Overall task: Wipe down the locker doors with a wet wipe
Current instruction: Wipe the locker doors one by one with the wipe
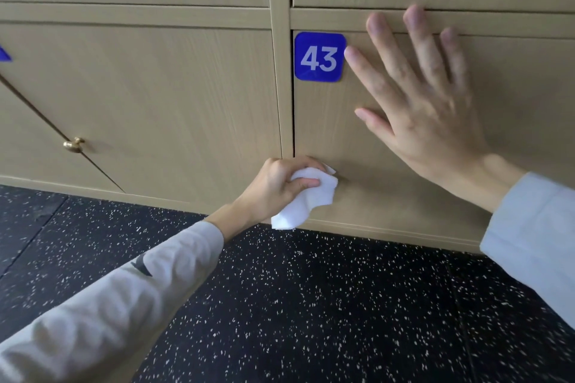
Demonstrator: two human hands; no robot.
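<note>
The left hand [281, 186] grips a crumpled white wipe [306, 199] and holds it against the lower left corner of a pale wooden locker door [348, 134]. A blue number plate [320, 56] reading 43 sits in that door's upper left corner. The right hand [426, 109] lies flat on the same door, fingers spread and pointing up, just right of the plate. To the left, a neighbouring door [155, 96] stands ajar, with a small brass knob [73, 144] near its edge. Below the lockers, nearer the camera, runs a dark speckled floor [311, 305]. Both arms wear light sleeves.
</note>
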